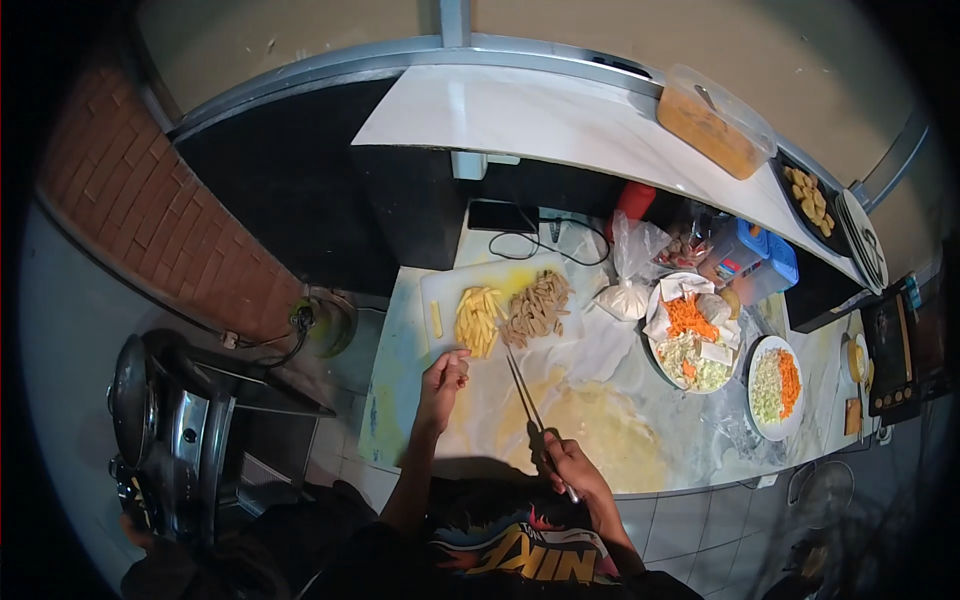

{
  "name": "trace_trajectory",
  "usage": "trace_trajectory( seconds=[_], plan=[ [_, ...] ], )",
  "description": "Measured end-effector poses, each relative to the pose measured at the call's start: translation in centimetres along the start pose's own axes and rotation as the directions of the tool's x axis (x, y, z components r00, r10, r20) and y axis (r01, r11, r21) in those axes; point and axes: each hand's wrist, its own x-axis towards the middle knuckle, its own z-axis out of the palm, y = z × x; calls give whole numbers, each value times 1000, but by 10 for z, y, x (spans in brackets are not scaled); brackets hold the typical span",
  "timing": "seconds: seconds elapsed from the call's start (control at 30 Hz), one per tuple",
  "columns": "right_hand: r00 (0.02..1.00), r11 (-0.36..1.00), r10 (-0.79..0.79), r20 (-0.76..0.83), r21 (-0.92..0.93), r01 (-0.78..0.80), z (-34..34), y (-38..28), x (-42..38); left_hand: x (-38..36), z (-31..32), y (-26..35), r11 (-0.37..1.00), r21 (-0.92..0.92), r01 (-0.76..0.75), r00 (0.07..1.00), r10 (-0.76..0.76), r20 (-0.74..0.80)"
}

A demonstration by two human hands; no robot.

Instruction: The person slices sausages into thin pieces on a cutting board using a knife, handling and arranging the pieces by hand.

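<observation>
My right hand [570,465] is wrapped round the handle of a long knife [524,392], its thin blade pointing away from me toward the board. My left hand [446,376] is curled closed at the near edge of a white cutting board [505,272], with nothing visible in the fingers. On the board lie a heap of pale yellow strips [479,318], which look like cut potato, and a heap of brownish-grey cut strips [538,306], which look like meat. One loose yellow strip [436,320] sits apart at the board's left.
Right of the board are a plate of shredded vegetables [692,375], a second plate [757,420], a tied plastic bag [630,290] and blue-lidded containers [775,265]. A raised shelf [560,115] holds an orange-filled tub [712,130]. A stove with a pan [132,400] stands left.
</observation>
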Motion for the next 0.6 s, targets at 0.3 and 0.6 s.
trace_trajectory(
  seconds=[0.3,0.6],
  plan=[
    [999,996,-22,-33,-89,19,0,-8,9,10,31,-26,962,242,-125,992,116,50],
    [999,996,-51,-16,-70,50,-1,-15,10,6,21,-19,842,460,-282,959,253,125]
  ],
)
